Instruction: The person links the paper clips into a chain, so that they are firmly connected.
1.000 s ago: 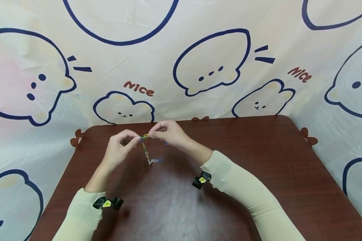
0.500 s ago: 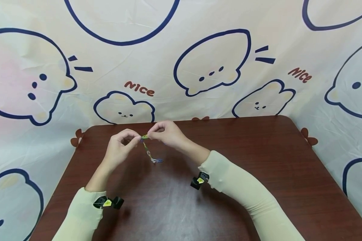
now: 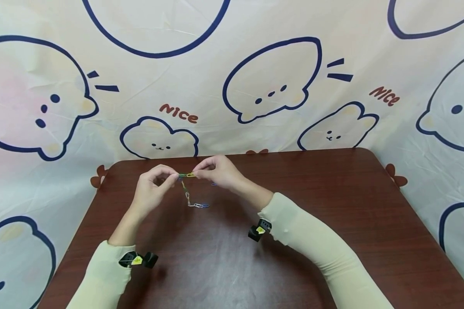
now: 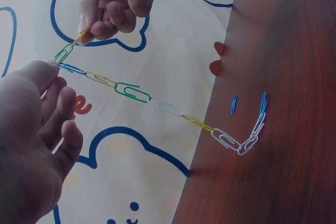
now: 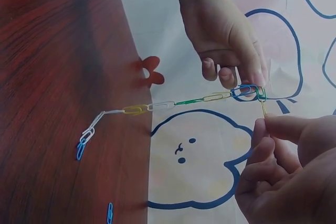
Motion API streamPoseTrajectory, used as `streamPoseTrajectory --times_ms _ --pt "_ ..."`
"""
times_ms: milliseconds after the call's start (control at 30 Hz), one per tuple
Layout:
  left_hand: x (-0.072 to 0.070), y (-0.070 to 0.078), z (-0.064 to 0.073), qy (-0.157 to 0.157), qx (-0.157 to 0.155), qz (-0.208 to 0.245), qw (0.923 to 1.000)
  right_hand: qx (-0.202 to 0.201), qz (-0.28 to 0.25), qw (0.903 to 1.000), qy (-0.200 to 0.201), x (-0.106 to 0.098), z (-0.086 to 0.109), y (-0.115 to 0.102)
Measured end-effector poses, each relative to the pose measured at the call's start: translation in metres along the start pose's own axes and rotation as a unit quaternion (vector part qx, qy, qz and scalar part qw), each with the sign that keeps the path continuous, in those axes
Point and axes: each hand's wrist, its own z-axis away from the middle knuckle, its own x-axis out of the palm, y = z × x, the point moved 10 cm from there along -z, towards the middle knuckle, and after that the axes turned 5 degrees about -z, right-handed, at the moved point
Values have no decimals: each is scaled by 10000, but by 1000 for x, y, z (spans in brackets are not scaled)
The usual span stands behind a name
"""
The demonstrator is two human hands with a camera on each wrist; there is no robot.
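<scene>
A chain of linked paper clips [image 4: 132, 92] in green, blue, yellow and white hangs from my left hand [image 3: 151, 185]. Thumb and forefinger pinch it where the green paper clip [image 4: 63, 53] meets a blue paper clip [image 4: 72, 69]. My right hand [image 3: 219, 172] pinches the far end of a yellow paper clip [image 3: 190, 174], whose other end hooks into that green one. Both clips stretch in a line between the hands, above the table. White paper clips [image 5: 88, 134] and a blue paper clip [image 5: 80, 150] at the chain's lower end lie on the tabletop.
One loose blue paper clip [image 4: 234, 104] lies apart on the brown table [image 3: 224, 257], partly under the right hand in the head view. Behind the table's far edge hangs a pale cloth [image 3: 270, 137] with cartoon drawings. Each wrist wears a small black camera [image 3: 139, 260].
The yellow clip went left over the green one, then drew back right, and the two now stretch end to end. The hanging chain swung slightly left. My left hand barely moved.
</scene>
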Motion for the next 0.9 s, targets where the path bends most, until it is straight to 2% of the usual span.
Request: streamPoseTrajectory --times_ms 433,633,900 --pt "9 -5 2 -291 -151 -126 9994 -379 507 9979 132 -1 2 -5" --pt "14 -7 5 -434 -75 -13 9990 -578 548 9967 140 1 2 -11" --pt "16 -12 6 -504 -97 -211 9985 -850 591 9945 150 6 6 -19"
